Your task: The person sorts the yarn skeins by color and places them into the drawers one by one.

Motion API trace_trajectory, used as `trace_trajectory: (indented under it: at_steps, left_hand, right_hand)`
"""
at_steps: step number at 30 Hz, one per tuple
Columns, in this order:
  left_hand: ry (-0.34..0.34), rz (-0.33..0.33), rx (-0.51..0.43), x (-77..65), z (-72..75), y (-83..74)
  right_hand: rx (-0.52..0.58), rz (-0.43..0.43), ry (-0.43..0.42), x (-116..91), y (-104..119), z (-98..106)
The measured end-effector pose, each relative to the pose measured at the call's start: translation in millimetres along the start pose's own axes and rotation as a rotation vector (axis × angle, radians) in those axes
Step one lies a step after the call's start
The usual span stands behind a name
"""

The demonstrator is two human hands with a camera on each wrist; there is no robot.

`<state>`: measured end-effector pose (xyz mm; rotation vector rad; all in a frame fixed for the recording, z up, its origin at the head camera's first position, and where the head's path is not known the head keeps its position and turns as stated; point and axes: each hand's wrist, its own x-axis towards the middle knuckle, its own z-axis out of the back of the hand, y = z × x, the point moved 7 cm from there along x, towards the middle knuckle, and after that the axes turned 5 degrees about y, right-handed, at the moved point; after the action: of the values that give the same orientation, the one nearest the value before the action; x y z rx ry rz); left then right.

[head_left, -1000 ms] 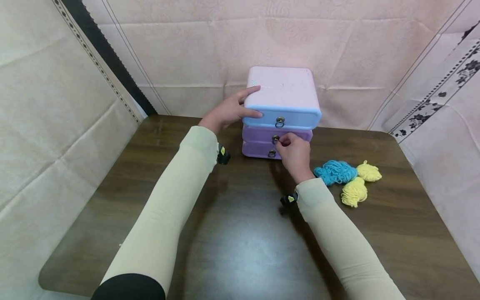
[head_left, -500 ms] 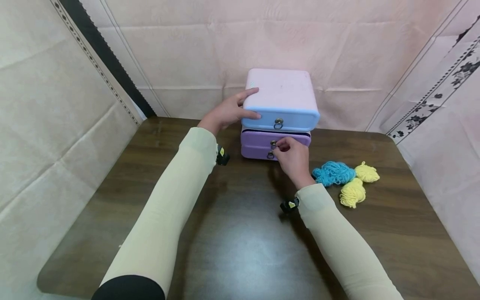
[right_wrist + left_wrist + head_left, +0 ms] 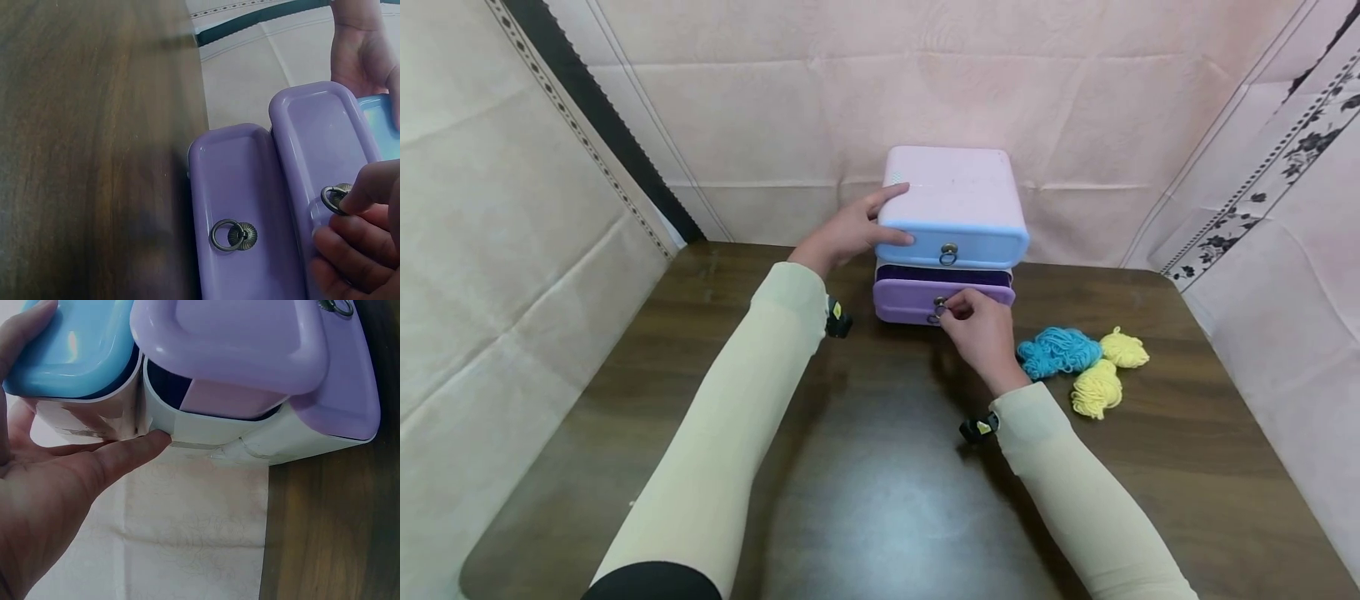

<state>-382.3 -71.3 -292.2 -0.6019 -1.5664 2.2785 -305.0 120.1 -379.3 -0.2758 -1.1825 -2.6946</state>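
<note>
A small drawer cabinet (image 3: 955, 187) has a blue top drawer (image 3: 988, 248) and two purple ones below it. My left hand (image 3: 853, 229) rests on its upper left corner, thumb against the blue front. The left wrist view shows a straight finger touching the white side wall (image 3: 200, 431). The middle drawer (image 3: 244, 337) stands pulled partly out, with a dark gap behind its front. My right hand (image 3: 985, 333) pinches this drawer's metal ring pull (image 3: 328, 200) between thumb and finger. Beneath it, the bottom drawer (image 3: 234, 169) is closed, its own ring hanging free.
A blue yarn skein (image 3: 1060, 352) and two yellow yarn balls (image 3: 1097, 389) lie on the brown wooden table (image 3: 865, 483), right of the cabinet. A pale cloth (image 3: 775, 125) hangs close behind the cabinet, and more cloth flanks both sides.
The right hand has drawn the middle drawer outward toward me by its ring, from closed to partly open. The left hand stays on the cabinet's corner. The head view has shifted slightly.
</note>
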Motion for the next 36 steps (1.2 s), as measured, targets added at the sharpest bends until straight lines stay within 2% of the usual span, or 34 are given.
trace_trajectory:
  at_steps: [19, 26, 31, 36]
  left_hand:
    - [0.000, 0.010, -0.019, -1.0, -0.7, -1.6]
    - [-0.015, 0.001, -0.038, 12.2, 3.5, 11.8]
    - [-0.002, 0.005, -0.029, 1.7, -0.1, 2.7]
    - [0.005, -0.004, -0.040, -0.7, -0.8, -0.4]
  right_hand:
    - [-0.007, 0.037, 0.008, -12.8, 3.6, 2.2]
    - [-0.017, 0.032, 0.019, -18.5, 3.5, 1.7]
    - [-0.012, 0.047, 0.017, -22.9, 5.3, 1.9]
    - [-0.005, 0.056, 0.013, -26.4, 6.2, 3.4]
